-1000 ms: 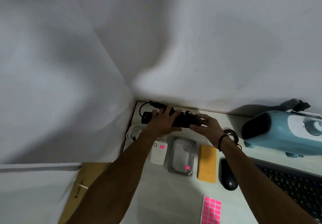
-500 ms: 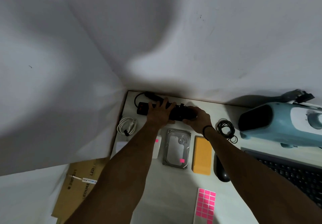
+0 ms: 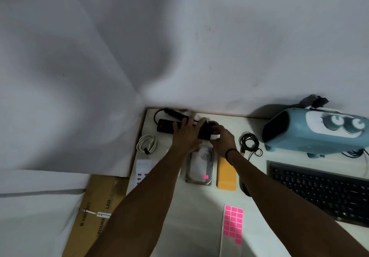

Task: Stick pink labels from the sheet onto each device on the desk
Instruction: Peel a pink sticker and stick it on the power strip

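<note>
A black power strip (image 3: 165,126) lies at the desk's far left corner. My left hand (image 3: 186,135) lies flat over its middle, fingers spread. My right hand (image 3: 223,140) has its fingers curled at the strip's right end; what they pinch is hidden. Just below the hands sits a silver hard drive (image 3: 199,167) with a pink label (image 3: 205,176) on its lower right. The sheet of pink labels (image 3: 233,224) lies near the desk's front edge. A white multi-port charger (image 3: 142,169) shows left of my left forearm.
A coiled white cable (image 3: 146,143) and a coiled black cable (image 3: 249,143) lie on the desk. An orange pad (image 3: 226,174), a black keyboard (image 3: 323,190) and a blue heater (image 3: 317,131) sit to the right. A cardboard box (image 3: 99,210) stands off the desk's left edge.
My view has shifted, so the desk sits lower and further right in frame. My right hand has closed in on the power strip's right end; my left hand stays pressed on it.
</note>
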The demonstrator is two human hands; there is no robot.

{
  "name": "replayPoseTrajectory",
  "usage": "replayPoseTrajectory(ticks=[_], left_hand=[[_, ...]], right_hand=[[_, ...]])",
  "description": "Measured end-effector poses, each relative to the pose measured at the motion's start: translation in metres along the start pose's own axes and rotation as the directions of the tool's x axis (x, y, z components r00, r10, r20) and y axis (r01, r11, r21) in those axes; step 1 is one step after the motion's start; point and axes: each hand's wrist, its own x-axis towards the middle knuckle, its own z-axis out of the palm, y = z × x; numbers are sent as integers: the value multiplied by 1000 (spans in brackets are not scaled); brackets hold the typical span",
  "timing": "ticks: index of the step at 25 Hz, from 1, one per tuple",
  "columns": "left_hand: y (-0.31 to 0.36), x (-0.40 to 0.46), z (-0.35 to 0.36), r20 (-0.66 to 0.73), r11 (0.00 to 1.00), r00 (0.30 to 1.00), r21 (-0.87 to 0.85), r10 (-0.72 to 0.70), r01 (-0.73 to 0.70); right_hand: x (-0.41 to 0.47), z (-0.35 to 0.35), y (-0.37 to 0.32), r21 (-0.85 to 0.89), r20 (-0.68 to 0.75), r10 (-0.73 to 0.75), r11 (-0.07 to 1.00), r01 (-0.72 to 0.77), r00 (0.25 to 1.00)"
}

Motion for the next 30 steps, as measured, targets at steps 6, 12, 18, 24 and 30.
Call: replayPoseTrajectory(ticks=[6, 12, 18, 24, 30], left_hand=[[56, -69, 23, -51, 997, 996, -29, 72, -74], [89, -145, 78, 88, 974, 996, -227, 34, -14], [113, -220, 128, 419, 672, 887, -602, -195, 431], [123, -249, 149, 541, 577, 788, -556, -295, 598], [140, -254, 173, 616, 449, 737, -595, -277, 666]], right_hand=[[-78, -11, 37, -30, 25, -46, 998, 47, 999], [-170, -21, 108, -110, 97, -34, 993, 45, 995], [-249, -11, 180, -382, 260, -8, 918, 110, 966], [-280, 5, 205, -631, 408, 97, 749, 204, 908], [-291, 16, 215, -608, 438, 167, 779, 155, 883]])
